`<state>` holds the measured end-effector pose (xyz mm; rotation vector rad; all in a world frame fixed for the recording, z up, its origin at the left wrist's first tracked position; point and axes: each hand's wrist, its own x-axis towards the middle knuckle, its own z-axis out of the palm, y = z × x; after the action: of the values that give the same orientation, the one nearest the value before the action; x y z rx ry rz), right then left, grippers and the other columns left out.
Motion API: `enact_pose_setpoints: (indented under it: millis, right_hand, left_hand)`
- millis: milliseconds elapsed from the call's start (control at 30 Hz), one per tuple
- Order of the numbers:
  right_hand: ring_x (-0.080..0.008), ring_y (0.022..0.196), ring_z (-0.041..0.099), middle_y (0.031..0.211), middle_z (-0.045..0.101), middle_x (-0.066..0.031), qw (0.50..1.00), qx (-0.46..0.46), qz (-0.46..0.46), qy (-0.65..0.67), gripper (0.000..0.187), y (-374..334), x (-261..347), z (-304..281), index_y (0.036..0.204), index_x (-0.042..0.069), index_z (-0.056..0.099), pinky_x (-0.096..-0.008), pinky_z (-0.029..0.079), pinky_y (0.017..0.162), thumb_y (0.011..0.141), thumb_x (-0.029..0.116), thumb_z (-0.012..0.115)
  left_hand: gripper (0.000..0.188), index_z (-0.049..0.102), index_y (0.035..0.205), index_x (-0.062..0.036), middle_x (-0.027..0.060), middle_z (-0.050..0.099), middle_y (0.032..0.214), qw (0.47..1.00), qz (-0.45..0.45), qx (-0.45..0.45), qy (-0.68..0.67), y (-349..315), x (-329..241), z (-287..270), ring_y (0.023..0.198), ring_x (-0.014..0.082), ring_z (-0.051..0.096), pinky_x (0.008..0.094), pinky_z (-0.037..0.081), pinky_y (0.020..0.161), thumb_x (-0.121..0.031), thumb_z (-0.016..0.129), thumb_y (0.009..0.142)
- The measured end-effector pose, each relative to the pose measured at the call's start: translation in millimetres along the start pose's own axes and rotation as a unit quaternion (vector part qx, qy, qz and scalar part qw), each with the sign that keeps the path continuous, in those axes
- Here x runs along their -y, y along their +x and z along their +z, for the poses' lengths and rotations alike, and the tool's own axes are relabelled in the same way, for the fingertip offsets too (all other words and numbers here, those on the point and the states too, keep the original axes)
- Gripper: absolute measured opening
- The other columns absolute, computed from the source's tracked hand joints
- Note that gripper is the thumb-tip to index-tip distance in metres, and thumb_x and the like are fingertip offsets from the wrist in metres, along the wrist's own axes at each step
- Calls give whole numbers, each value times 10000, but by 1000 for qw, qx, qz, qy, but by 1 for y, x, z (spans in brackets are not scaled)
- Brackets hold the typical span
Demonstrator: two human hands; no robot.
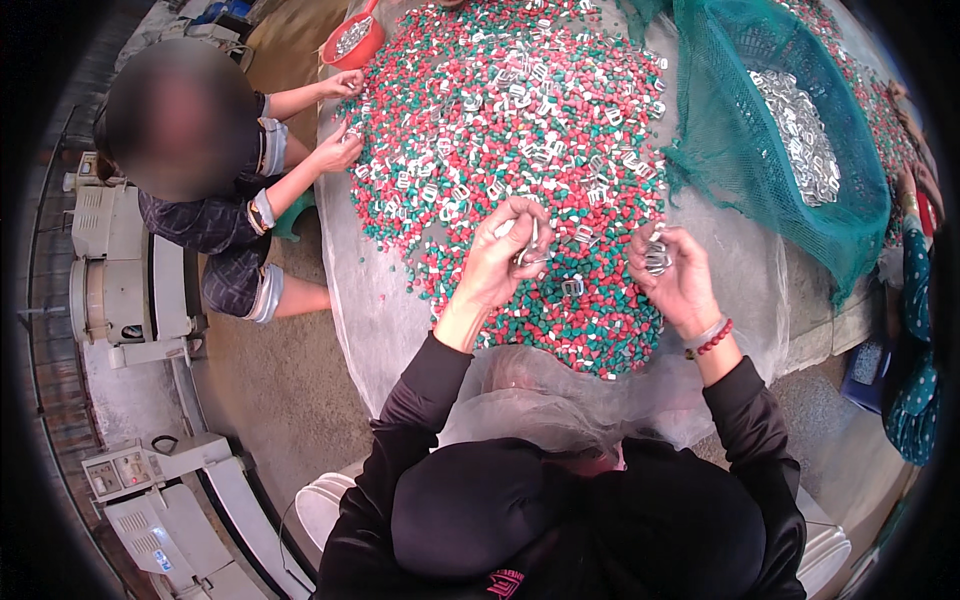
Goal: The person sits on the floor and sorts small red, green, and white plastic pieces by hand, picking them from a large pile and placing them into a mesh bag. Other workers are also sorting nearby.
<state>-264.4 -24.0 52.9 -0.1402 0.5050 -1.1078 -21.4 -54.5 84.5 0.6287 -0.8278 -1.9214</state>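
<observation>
A broad heap of small red, green and white pieces [590, 325] covers the table in front of me, with silvery slide buckles [572, 288] scattered through it. My left hand [505, 255] is closed over the middle of the heap, with a few metal buckles pinched in its curled fingers. To its right, my right hand [682, 278] is closed on several more buckles [657, 256] at the heap's right edge. The two hands are apart, and both are held above the pieces.
A teal plastic basket [860, 190] with a pile of silvery buckles [800, 135] stands at the far right, green netting [715, 135] around it. Across on the left sits a co-worker [215, 215], hands at the heap's edge, near a red scoop [362, 48] holding buckles. Grey machines [150, 520] line the left.
</observation>
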Motion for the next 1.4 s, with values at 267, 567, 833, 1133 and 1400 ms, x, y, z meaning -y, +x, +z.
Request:
enact_pose_setpoints:
  millis: [267, 567, 833, 1133, 1400]
  right_hand:
    - [-186, 764, 620, 851, 604, -90, 984, -38, 56, -168, 207, 7, 33, -16, 912, 37, 561, -260, 472, 502, 862, 229, 501]
    - [-335, 839, 634, 900, 651, -156, 462, 37, -161, -871, 241, 75, -31, -54, 978, 65, 677, -458, 518, 722, 786, 206, 646]
    - [-251, 662, 626, 770, 627, -109, 682, -31, -117, -721, 209, 55, -14, -59, 850, 40, 638, -353, 445, 504, 886, 240, 591]
    - [-205, 672, 655, 890, 651, -129, 981, 71, 105, -144, 167, 31, -3, -40, 1020, 46, 526, -243, 443, 403, 877, 129, 543]
    - [-256, 1008, 639, 1134, 618, -132, 972, -26, 122, -200, 310, 21, -4, -33, 1209, 1, 541, -375, 565, 855, 900, 16, 558]
  left_hand:
    - [204, 520, 801, -92, 7, 491, 685, 969, -201, -34, 139, -14, 35, -24, 519, 37, 385, 179, 214, 361, -229, 634, 898]
    - [285, 518, 930, -17, 194, 606, 867, 583, -26, 3, 812, -29, 103, -27, 733, 383, 626, 460, 509, 619, -248, 662, 845]
    - [227, 535, 848, -32, 19, 461, 673, 985, -139, -53, 89, -36, 24, -62, 533, 76, 401, 192, 271, 391, -246, 531, 926]
    - [126, 620, 895, -20, 64, 555, 681, 970, -141, -98, 172, -34, 9, -69, 563, 158, 522, 252, 403, 418, -103, 666, 812]
    - [215, 694, 946, -57, 107, 650, 795, 607, 31, -81, 790, -20, 43, -69, 681, 275, 645, 389, 512, 635, -221, 704, 807]
